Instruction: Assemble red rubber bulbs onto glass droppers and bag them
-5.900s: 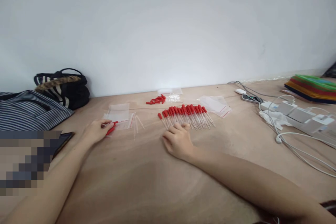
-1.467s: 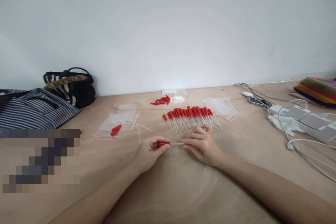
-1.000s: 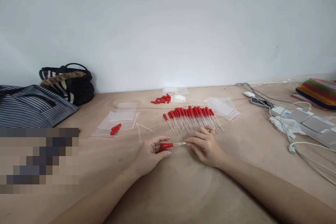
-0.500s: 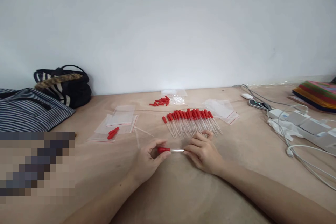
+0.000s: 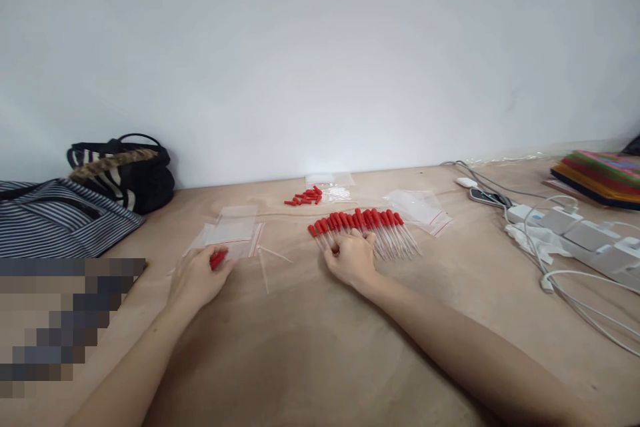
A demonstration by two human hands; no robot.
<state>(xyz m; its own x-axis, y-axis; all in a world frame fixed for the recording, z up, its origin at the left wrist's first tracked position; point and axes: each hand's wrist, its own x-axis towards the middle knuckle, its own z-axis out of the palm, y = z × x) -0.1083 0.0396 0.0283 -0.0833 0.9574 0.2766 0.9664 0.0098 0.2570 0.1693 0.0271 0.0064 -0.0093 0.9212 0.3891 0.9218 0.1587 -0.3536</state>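
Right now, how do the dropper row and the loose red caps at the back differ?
The dropper row has clear stems; the loose red caps at the back have none. The dropper row lies side by side; the loose red caps lie jumbled. The right hand is at the dropper row; the loose red caps are untouched. Both show red.

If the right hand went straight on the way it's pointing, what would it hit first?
Most likely the row of red-topped droppers directly ahead of the right hand; whether they already touch is unclear from this view.

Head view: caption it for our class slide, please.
Left hand at a red bulb, right hand among red-topped droppers.
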